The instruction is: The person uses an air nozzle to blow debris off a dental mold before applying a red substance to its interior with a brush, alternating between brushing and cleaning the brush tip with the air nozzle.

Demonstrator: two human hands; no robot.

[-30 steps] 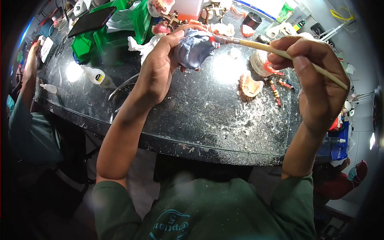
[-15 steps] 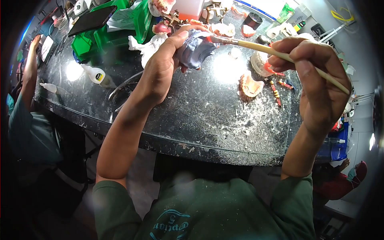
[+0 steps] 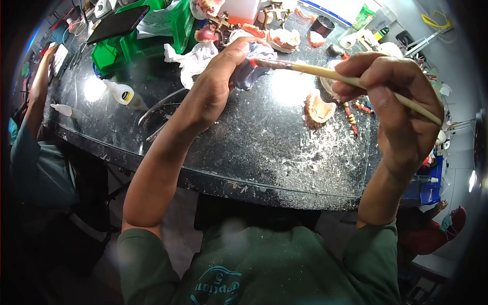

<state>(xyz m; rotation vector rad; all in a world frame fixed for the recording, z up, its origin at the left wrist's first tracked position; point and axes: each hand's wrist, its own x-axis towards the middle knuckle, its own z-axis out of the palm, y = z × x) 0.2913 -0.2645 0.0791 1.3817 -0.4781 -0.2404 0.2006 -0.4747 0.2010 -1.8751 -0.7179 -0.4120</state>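
In my left hand I grip a bluish-grey dental mould with a bit of red on its upper part; the fingers wrap round it and hide much of it. My right hand is closed on a paintbrush with a pale wooden handle, held much like a pen. The brush's bristles touch the mould at its red spot, or lie just in front of it. Below the brush, a pinkish dental cast rests on the dark table. A glass jar is partly hidden behind my right fingers.
White powder covers part of the table. More dental casts and metal articulators stand at the back. Crumpled tissue, a green container and a white bottle lie left. Another person's arm reaches in at far left.
The mould has turned in my left hand, so less of its grey face shows. My right hand and the brush have moved a little to the left, the brush tip reaching further over the mould.
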